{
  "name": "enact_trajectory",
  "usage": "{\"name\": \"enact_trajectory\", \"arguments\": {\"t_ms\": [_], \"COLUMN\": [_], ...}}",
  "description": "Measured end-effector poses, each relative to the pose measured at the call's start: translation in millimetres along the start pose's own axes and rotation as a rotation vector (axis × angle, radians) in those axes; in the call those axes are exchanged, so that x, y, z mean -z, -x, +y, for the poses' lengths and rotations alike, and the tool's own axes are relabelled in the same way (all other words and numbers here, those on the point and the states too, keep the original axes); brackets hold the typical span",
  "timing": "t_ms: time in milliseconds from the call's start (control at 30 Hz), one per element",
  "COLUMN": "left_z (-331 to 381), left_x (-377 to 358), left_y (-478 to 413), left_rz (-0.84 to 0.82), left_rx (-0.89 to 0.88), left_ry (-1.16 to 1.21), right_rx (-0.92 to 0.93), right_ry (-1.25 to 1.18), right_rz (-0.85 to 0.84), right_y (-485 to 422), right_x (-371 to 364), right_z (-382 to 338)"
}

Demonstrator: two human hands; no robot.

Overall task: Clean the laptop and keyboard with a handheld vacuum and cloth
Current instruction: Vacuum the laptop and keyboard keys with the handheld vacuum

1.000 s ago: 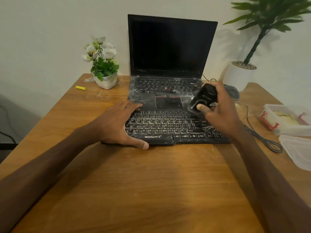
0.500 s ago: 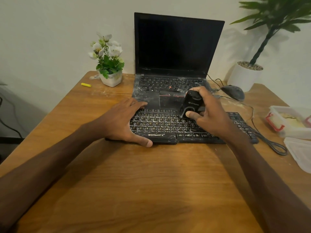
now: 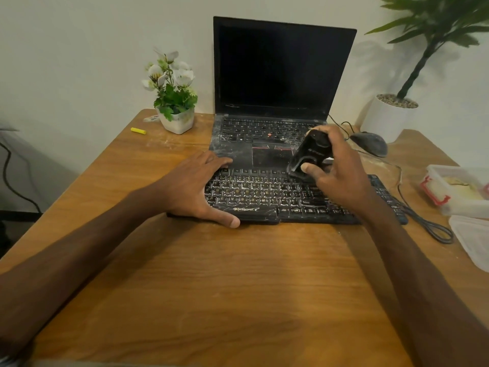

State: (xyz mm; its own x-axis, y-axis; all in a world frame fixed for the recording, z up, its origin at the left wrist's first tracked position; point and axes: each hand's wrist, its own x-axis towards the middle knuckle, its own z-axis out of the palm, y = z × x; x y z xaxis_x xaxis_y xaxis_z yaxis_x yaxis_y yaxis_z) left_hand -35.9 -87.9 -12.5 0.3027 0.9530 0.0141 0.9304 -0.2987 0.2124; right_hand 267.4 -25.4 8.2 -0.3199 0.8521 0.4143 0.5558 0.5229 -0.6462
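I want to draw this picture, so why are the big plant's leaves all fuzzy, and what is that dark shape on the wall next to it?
Head view: the tall plant sits at the wide lens's edge, so its leaves look smeared; the dark shape on the wall is the plant's soft shadow, cast leftward; the laptop screen is off, showing no glare.

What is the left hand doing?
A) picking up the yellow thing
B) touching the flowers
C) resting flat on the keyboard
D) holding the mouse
C: the left hand lies flat on the left end of the keyboard, while the right hand grips the handheld vacuum.
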Motion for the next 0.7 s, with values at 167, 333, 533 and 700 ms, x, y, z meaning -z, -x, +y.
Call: {"name": "enact_trajectory", "arguments": {"t_ms": [167,333,533,700], "left_z": [0.3,0.4,-0.4,-1.7], "left_x": [-0.3,-0.5,-1.0,-0.9], "left_y": [-0.1,-0.2,-2.0,-1.7], "left_rz": [-0.002,-0.006,-0.01,-0.005], "left_rx": [-0.001,-0.003,-0.003,-0.006], "left_ry": [0.0,0.005,0.003,0.01], "right_rx": [0.024,0.046,0.016,0.007], "right_ry": [-0.049,-0.047,-0.091,-0.097], "right_rz": [-0.185,-0.214,-0.272,-0.159], "right_y": [2.2,-2.1,-13.7,-12.4], "right_x": [-9.2,-19.8,-19.7,-29.2], "right_z": [-8.7,-15.0,-15.6,-12.8]}}
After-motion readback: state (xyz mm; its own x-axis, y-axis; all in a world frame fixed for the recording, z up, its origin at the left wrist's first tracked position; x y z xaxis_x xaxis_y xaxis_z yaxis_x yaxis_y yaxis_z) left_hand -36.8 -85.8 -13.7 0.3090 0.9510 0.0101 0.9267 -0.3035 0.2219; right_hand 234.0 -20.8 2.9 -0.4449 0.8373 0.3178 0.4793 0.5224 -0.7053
